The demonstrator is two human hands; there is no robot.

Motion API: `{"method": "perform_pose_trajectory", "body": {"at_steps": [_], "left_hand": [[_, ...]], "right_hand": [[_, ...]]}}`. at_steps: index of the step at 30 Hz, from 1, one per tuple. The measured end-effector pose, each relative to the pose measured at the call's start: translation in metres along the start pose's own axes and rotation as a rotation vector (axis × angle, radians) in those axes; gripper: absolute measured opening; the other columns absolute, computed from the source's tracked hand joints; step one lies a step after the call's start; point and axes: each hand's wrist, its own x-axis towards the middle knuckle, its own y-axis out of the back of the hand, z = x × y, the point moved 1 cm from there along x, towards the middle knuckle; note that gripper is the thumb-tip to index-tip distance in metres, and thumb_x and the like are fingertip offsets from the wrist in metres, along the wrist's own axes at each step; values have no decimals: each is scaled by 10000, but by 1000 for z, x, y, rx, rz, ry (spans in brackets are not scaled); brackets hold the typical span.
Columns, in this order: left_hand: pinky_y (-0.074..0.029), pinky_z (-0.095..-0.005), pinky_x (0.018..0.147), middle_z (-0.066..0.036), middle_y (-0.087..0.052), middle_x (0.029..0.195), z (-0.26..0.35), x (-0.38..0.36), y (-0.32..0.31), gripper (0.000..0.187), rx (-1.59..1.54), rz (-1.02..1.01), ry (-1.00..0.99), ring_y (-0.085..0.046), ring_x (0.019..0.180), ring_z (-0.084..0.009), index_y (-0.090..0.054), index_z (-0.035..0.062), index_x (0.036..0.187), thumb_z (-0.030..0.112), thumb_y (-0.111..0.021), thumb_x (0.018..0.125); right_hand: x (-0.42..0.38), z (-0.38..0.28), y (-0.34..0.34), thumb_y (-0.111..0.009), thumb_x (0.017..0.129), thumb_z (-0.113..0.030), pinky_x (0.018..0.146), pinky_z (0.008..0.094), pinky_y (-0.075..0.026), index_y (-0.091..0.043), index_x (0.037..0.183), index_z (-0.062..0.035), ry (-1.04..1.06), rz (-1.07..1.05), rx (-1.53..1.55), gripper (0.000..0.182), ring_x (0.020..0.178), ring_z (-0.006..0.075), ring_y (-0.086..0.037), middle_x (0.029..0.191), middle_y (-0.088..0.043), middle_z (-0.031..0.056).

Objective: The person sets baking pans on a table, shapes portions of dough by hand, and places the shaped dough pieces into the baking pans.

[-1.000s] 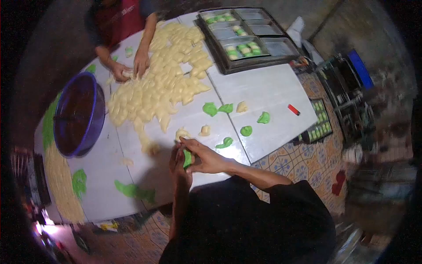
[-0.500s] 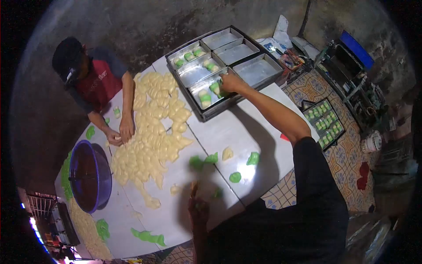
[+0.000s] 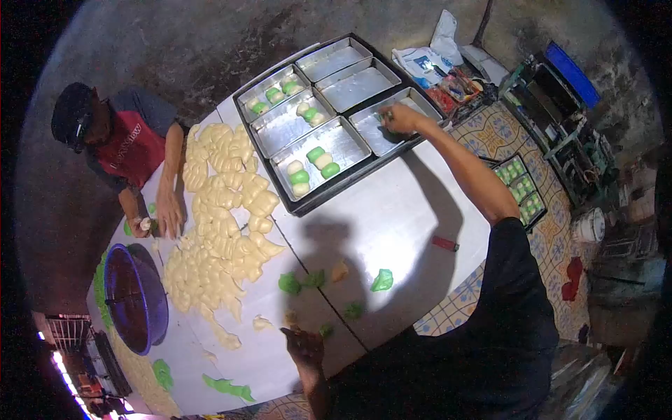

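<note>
My right hand is over the lower right metal pan, fingers bent together. Something small and dark shows at the fingertips; I cannot make it out. In the pan left of it, green and cream dough pieces lie in two short rows. Low over the table, my left hand is in shadow, its fingers hard to read. A small cream dough piece is just beyond its fingertips, and a green dough piece lies beside it. More green lumps are close by.
Cream dough portions cover the table's middle. A purple basin stands at the left. Across the table, another person handles dough. A red object lies near the right edge. Filled pans are on the tiled floor.
My right hand has moved right, from the pan with the two dough rows to the pan beside it. The view has shifted. My left hand stays near the small dough pieces.
</note>
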Motion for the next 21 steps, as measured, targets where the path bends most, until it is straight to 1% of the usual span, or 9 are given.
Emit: {"method": "perform_pose_trajectory", "body": {"at_steps": [1, 2, 3, 5, 8, 11, 14, 18, 21], "left_hand": [[-360, -274, 443, 76, -459, 518, 2, 5, -6, 445, -80, -26, -10, -400, 455, -73, -583, 207, 694, 597, -498, 891], [-451, -313, 598, -26, -581, 722, 9, 17, -20, 532, -306, -752, 110, -510, 622, -135, -655, 181, 951, 647, -402, 902], [-451, -313, 598, -26, -581, 722, 14, 8, -56, 532, -315, -742, 101, -510, 622, -135, -655, 181, 951, 647, -402, 902], [-433, -415, 889, -182, -561, 1159, 32, -27, -127, 695, -151, -1, -3, -543, 1019, -258, -494, 172, 1332, 682, -287, 907], [-254, -497, 1074, -200, -300, 1467, 33, -12, -119, 782, -252, -320, -56, -318, 1321, -351, -235, 185, 1488, 699, -233, 899], [-281, -536, 1059, -194, -298, 1481, 33, 3, -115, 776, -235, -277, -103, -300, 1351, -359, -261, 190, 1476, 705, -222, 897], [-321, -521, 1045, -178, -330, 1465, 45, -7, -114, 741, -476, -355, 21, -339, 1323, -353, -228, 200, 1484, 676, -237, 917], [-338, -431, 1053, -151, -428, 1400, 74, -27, -84, 618, -39, -227, -492, -447, 1245, -297, -347, 96, 1423, 506, -388, 963], [-324, -386, 1053, -127, -490, 1342, 90, -53, -60, 503, 511, -115, -768, -452, 1238, -244, -467, 40, 1335, 350, -523, 942]], "right_hand": [[-4, 0, 2, -615, 820, -210, 893, 442, -467, -607, 1206, -100, 5, -7, -7, 402, 1066, 392, -581, 1053, -633, 254], [-10, -2, -1, -623, 830, -296, 924, 509, -434, -515, 1298, -133, -52, 12, -22, 507, 1180, 415, -479, 1208, -543, 251], [-21, -10, -6, -630, 840, -382, 954, 576, -400, -424, 1391, -166, -106, 26, -36, 626, 1294, 438, -377, 1363, -452, 249], [-70, -80, 12, -630, 864, -314, 914, 460, -461, -378, 1416, -172, -193, 402, -414, 623, 1124, 508, -495, 1406, -302, 331], [-124, -154, -7, -610, 876, -175, 890, 445, -475, -451, 1334, -59, 88, 458, 197, 498, 1143, 386, -525, 1321, -463, 253], [-210, -266, -97, -700, 752, -40, 1063, 406, -358, -482, 1308, -56, 720, 190, 400, 598, 1246, 317, -451, 1270, -536, 157], [-260, -334, -155, -721, 711, -41, 1010, 399, -406, -538, 1254, -56, 829, -47, 206, 573, 1197, 301, -500, 1292, -521, 128], [-258, -386, -137, -651, 781, -20, 905, 319, -439, -598, 1178, -23, 105, -246, 1111, 400, 1105, 210, -543, 1269, -476, 87], [-260, -406, -153, -650, 807, -20, 946, 279, -400, -570, 1259, -33, 379, -217, 1157, 459, 1222, 198, -404, 1228, -461, 107]]}}
